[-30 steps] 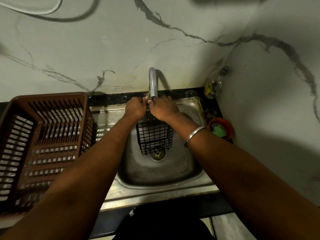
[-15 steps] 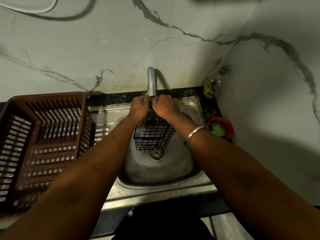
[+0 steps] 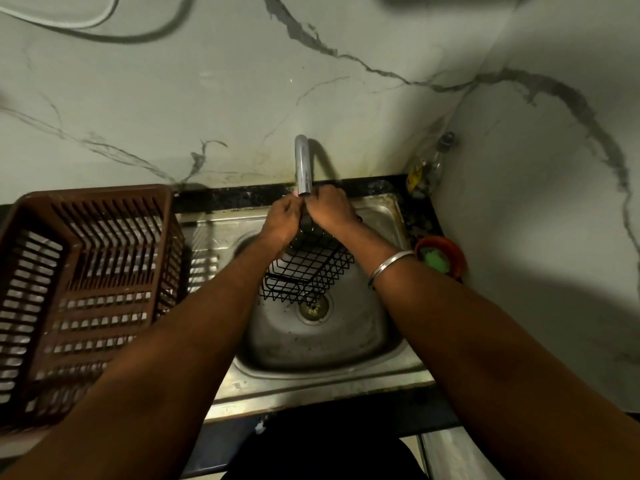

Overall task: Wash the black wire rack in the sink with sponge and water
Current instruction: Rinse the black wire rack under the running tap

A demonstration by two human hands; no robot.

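Head camera, looking down at a steel sink (image 3: 322,344) set into a dark counter against a marbled wall. Two bare forearms reach in from the near edge. The left hand (image 3: 282,218) and right hand (image 3: 330,211) meet side by side at the far side of the basin, directly under the mouth of a curved metal faucet (image 3: 302,164). Both hands have their fingers curled around the far top edge of the black wire rack (image 3: 308,268). The rack hangs tilted inside the basin, its near lower corner just above the drain (image 3: 313,308). Whether water is running cannot be told. A metal bangle (image 3: 391,265) circles the right wrist. On the left counter stands a brown slatted plastic basket (image 3: 86,271). To the right of the sink, an orange bowl (image 3: 453,251) holds a green sponge (image 3: 437,264). A bottle (image 3: 427,168) stands in the far right corner.
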